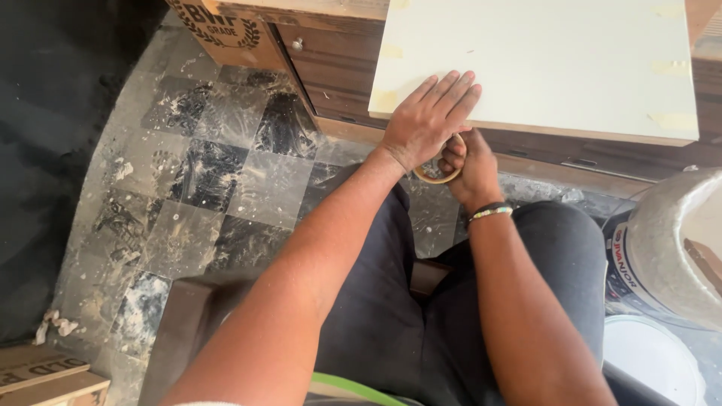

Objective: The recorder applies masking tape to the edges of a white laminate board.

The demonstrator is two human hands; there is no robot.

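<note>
Bucket [669,248] right of hands [451,143]

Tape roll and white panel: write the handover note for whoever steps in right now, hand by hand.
Left hand: flat, palm down, pressing on the near edge of the white panel, fingers spread over it.
Right hand: below the panel edge, gripping the roll of masking tape, partly hidden behind the left hand.
Panel: leans on a dark wooden cabinet. Several tape strips are already stuck on, along its right side and near its left edge.
Nearby: paint bucket at the right, dusty checkered floor.
Left: whether a strip is being pulled now cannot be seen; the near edge between the strips looks bare.
</note>
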